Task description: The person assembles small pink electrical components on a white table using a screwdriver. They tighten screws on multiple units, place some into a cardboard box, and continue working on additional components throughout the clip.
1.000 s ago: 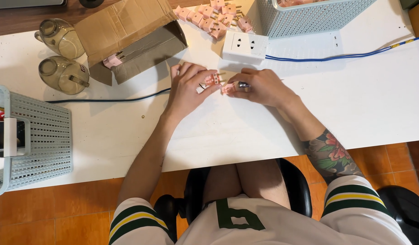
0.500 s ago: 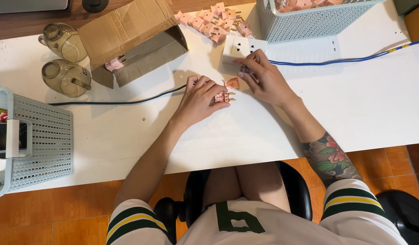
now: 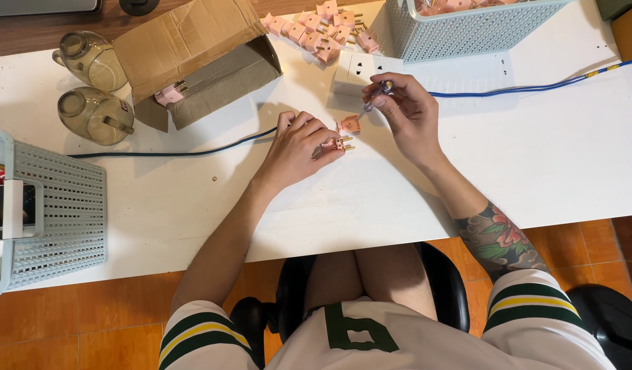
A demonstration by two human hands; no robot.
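Observation:
My left hand (image 3: pixel 299 147) rests on the white table (image 3: pixel 192 205) and pinches a small pink plug (image 3: pixel 335 144) with brass pins pointing right. A second pink plug piece (image 3: pixel 349 125) lies just above it on the table. My right hand (image 3: pixel 408 113) is raised a little to the right and grips a thin screwdriver (image 3: pixel 375 97) with a dark handle, its tip angled down toward that pink piece. A white socket block (image 3: pixel 360 70) on a blue cable (image 3: pixel 535 88) sits just beyond the screwdriver.
An open cardboard box (image 3: pixel 192 62) holding one pink plug lies at the back left, beside two smoky glass jugs (image 3: pixel 93 89). Several loose pink plugs (image 3: pixel 323 27) are heaped at the back. A pale blue basket (image 3: pixel 466 27) stands back right, another basket (image 3: pixel 48 212) at the left edge.
My right hand has drawn back from my left hand and lifted toward the socket block with the screwdriver. My left hand stayed over the pink plug, shifting slightly.

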